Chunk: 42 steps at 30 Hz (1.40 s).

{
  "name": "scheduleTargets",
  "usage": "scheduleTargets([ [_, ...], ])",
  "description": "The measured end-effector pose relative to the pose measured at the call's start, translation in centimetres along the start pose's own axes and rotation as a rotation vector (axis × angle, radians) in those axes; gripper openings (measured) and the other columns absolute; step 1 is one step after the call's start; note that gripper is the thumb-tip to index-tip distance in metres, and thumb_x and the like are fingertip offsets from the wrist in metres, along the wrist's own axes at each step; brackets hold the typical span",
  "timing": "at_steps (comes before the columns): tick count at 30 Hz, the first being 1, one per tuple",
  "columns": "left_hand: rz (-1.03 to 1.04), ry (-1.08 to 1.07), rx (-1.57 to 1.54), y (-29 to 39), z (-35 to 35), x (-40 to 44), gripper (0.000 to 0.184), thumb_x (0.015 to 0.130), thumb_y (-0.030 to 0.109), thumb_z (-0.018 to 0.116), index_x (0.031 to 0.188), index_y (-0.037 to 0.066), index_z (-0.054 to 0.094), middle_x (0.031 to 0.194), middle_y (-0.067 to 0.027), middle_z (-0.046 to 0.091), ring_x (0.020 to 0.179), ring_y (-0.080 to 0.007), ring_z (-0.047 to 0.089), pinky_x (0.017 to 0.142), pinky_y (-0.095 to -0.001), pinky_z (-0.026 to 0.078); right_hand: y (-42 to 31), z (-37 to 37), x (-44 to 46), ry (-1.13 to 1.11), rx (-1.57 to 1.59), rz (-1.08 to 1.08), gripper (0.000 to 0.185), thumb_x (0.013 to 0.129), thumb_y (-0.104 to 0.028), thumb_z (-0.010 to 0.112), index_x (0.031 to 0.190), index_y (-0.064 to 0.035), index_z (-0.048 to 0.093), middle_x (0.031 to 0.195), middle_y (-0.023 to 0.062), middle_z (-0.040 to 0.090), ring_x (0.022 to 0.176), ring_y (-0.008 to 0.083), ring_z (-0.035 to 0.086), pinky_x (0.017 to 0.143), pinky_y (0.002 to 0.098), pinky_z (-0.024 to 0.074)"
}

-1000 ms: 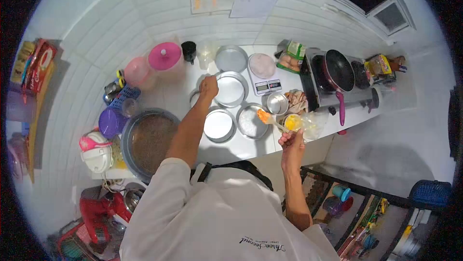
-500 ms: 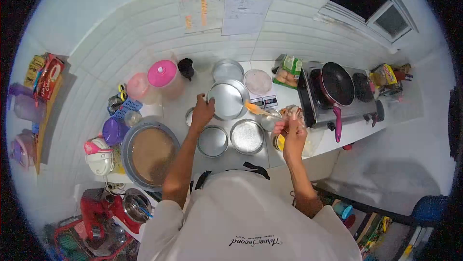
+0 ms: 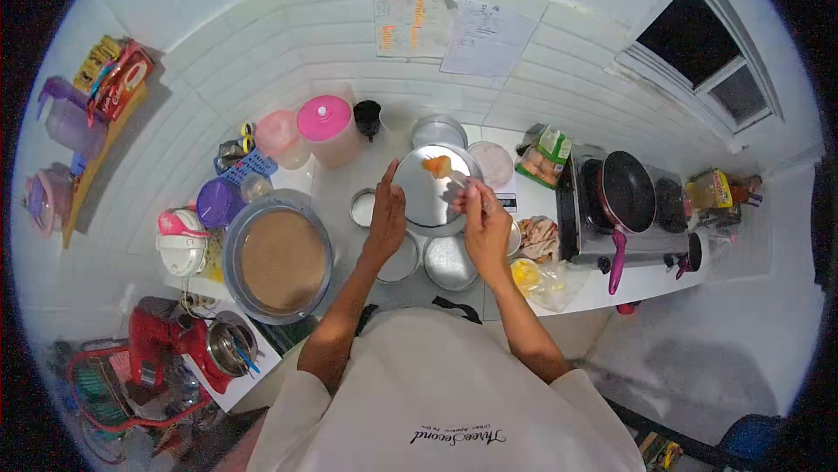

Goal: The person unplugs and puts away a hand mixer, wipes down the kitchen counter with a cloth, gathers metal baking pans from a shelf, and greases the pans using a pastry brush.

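In my right hand [image 3: 484, 223] is a pastry brush [image 3: 437, 167], its orange bristles above a round silver cake pan [image 3: 426, 197]. The pan's inside looks smooth and shiny. My left hand [image 3: 388, 215] is beside the pan's left rim with fingers stretched upward; whether it touches the rim is hard to tell. Nearer my body are two more round pans, one partly behind my left wrist [image 3: 400, 263] and one with a whitish coating inside [image 3: 449, 263]. A small round tin [image 3: 361, 208] stands left of my left hand.
A large grey basin [image 3: 324, 276] of brown batter stands left. Pink-lidded tub [image 3: 327, 136] and black cup [image 3: 367, 120] are behind. To the right are a crumpled cloth [image 3: 539, 238], yellow tub [image 3: 525, 274], egg pack [image 3: 543, 158] and a stove with a frying pan [image 3: 628, 188].
My right hand has brought the brush left from the counter's right side to over the cake pan. My left hand's fingers have straightened beside the rim. The camera view has shifted.
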<state>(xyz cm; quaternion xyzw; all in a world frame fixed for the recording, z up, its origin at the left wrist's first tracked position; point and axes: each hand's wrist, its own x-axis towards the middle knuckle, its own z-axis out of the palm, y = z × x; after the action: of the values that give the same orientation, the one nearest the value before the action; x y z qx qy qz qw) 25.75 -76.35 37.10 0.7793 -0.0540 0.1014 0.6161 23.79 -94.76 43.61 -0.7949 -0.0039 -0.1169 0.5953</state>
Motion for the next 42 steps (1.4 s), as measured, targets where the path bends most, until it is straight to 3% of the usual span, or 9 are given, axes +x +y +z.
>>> scheduleTargets([
  [11,-0.016,0.066,-0.046,1.4,0.4,-0.6,0.055,0.113,0.039,0.026,0.158,0.007,0.031,0.119,-0.0122,0.051,0.085,-0.0155,0.043,0.087,-0.0298,0.043,-4.4,-0.7,0.3,0.012,-0.364,-0.301,0.03,0.105,-0.018,0.052,0.115,0.0052,0.069,0.083,0.0148,0.071,0.075,0.0222,0.069,0.071,0.0337,0.0546],
  [13,-0.02,0.079,-0.094,1.9,0.2,-0.3,0.054,0.113,0.037,0.027,0.157,0.007,0.033,0.119,-0.0113,0.052,0.086,-0.0149,0.043,0.087,-0.0293,0.043,-5.4,0.2,-1.0,-0.236,-0.316,-0.202,0.03,0.105,-0.019,0.053,0.116,0.0054,0.068,0.084,0.0156,0.07,0.073,0.0222,0.069,0.069,0.0343,0.0539],
  [19,0.091,0.131,-0.114,2.5,-0.4,0.0,0.053,0.112,0.034,0.028,0.154,0.003,0.036,0.143,-0.0201,0.049,0.13,-0.0287,0.048,0.11,-0.0378,0.035,-4.7,-1.9,-0.3,-0.052,-0.52,-0.431,0.024,0.101,-0.011,0.057,0.117,0.0046,0.066,0.092,0.0223,0.067,0.078,0.0349,0.067,0.071,0.042,0.0536],
  [23,0.131,0.149,-0.045,2.1,0.0,0.4,0.057,0.112,0.039,0.026,0.155,0.003,0.035,0.147,-0.0203,0.045,0.134,-0.0308,0.046,0.114,-0.0401,0.033,-5.1,-0.1,-2.3,-0.363,-0.368,-0.51,0.027,0.096,-0.003,0.062,0.123,0.0038,0.064,0.097,0.0238,0.067,0.084,0.0374,0.067,0.075,0.0407,0.0538],
  [27,0.016,0.116,-0.147,3.5,-0.7,0.0,0.057,0.112,0.04,0.024,0.155,0.005,0.034,0.146,-0.022,0.045,0.137,-0.0317,0.044,0.114,-0.0403,0.033,-6.6,-2.2,-0.6,-0.125,-0.605,-0.438,0.028,0.095,-0.002,0.063,0.123,0.0016,0.065,0.096,0.023,0.067,0.08,0.0349,0.067,0.073,0.0405,0.0536],
  [32,-0.02,0.115,-0.23,3.0,-0.6,-0.1,0.054,0.113,0.037,0.026,0.157,0.006,0.032,0.134,-0.0143,0.052,0.096,-0.0169,0.05,0.095,-0.0312,0.042,-7.7,-1.6,-3.2,-0.496,-0.431,-0.411,0.024,0.097,-0.002,0.06,0.12,0.0038,0.065,0.092,0.0234,0.065,0.082,0.0366,0.065,0.074,0.041,0.052],
  [35,0.063,0.146,-0.182,0.9,-0.1,0.3,0.056,0.113,0.037,0.028,0.158,0.005,0.03,0.127,-0.0079,0.052,0.078,-0.0112,0.036,0.084,-0.0267,0.04,-7.7,-3.3,-0.9,-0.232,-0.609,-0.391,0.024,0.098,-0.004,0.06,0.121,0.0037,0.065,0.093,0.0224,0.064,0.081,0.0364,0.064,0.074,0.0407,0.0518],
  [38,0.111,0.114,-0.159,2.0,0.4,0.1,0.059,0.112,0.041,0.024,0.155,0.002,0.032,0.148,-0.0144,0.046,0.125,-0.0218,0.051,0.11,-0.035,0.037,-7.0,-1.5,0.3,-0.212,-0.523,-0.588,0.025,0.1,-0.006,0.057,0.122,0.0034,0.063,0.094,0.021,0.064,0.08,0.0354,0.064,0.073,0.0406,0.0515],
  [42,0.048,0.067,-0.355,2.7,0.3,-0.3,0.062,0.111,0.044,0.023,0.154,0.002,0.033,0.157,-0.017,0.038,0.144,-0.0284,0.037,0.12,-0.0397,0.026,-7.9,-0.5,-1.3,-0.374,-0.371,-0.433,0.023,0.1,-0.007,0.058,0.119,0.003,0.066,0.091,0.0206,0.065,0.079,0.0345,0.064,0.073,0.0396,0.0518],
])
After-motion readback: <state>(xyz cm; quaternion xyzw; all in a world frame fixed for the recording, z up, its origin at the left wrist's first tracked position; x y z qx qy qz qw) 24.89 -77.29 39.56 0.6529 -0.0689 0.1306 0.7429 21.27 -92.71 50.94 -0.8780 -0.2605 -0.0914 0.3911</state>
